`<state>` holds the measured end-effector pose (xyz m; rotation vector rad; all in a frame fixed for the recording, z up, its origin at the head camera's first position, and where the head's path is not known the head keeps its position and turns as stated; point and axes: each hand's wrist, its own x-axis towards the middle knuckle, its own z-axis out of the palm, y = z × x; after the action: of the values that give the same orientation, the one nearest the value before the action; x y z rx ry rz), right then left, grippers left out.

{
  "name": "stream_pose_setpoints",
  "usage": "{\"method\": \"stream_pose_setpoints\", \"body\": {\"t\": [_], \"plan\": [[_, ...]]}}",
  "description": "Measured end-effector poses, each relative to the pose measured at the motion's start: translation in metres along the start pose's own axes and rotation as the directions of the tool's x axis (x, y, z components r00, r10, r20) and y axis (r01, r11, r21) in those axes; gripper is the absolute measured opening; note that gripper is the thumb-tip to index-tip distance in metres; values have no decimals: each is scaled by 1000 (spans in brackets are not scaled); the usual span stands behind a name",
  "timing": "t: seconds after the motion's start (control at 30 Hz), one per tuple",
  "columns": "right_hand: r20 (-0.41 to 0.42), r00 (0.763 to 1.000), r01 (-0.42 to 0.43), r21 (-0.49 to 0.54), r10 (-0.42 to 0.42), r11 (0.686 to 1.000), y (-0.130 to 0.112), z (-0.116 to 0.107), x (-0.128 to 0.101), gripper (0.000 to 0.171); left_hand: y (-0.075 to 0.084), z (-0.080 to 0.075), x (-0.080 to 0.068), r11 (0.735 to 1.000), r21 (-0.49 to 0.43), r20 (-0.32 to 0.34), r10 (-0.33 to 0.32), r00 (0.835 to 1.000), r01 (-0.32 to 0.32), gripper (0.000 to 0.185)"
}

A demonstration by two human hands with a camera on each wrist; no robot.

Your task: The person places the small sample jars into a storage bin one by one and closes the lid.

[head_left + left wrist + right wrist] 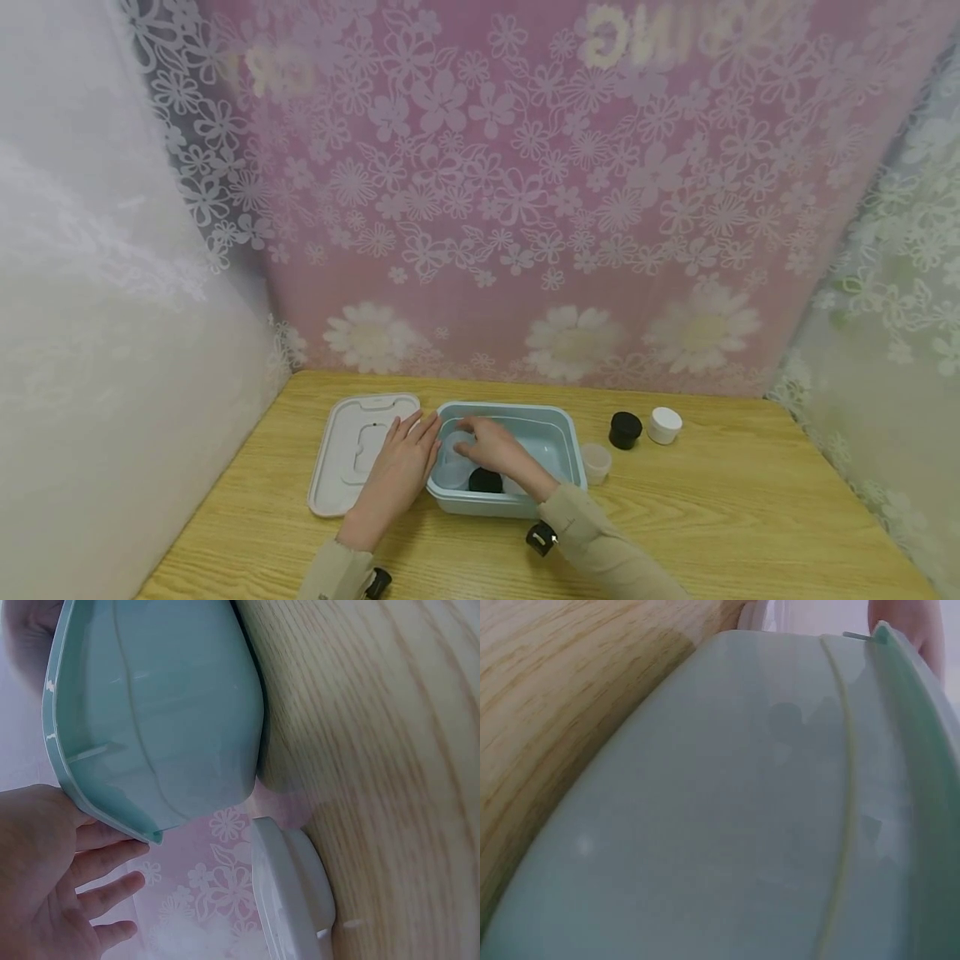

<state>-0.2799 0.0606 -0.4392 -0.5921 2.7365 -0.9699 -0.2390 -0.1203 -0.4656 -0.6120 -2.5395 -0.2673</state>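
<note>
My left hand (397, 471) lies flat with straight fingers against the left rim of the pale blue box (564, 435), which sits mid-desk (735, 517). My right hand (491, 446) reaches inside the box, fingers curled on a clear small jar (452, 461), with a black-lidded jar (485, 481) just beside it. The white lid (352, 454) lies left of the box. To the right stand a clear jar (596, 462), then farther back a black jar (625, 430) and a white jar (664, 425).

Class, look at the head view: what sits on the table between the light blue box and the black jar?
A small translucent jar stands between the light blue box and the black jar, close beside the box's right wall. Only the head view shows it.
</note>
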Motion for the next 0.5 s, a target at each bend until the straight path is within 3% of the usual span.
{"method": "stream_pose_setpoints", "body": {"t": [0.2,0.5], "plan": [[-28,1000,-6,129,10,992,4,-16,-10,44,1,0,-1,1000,-16,-1,-4,1000,4,37],[-200,980,33,242,17,970,18,-49,-26,37,2,-2,1,999,-38,6,-22,1000,22,37]]}}
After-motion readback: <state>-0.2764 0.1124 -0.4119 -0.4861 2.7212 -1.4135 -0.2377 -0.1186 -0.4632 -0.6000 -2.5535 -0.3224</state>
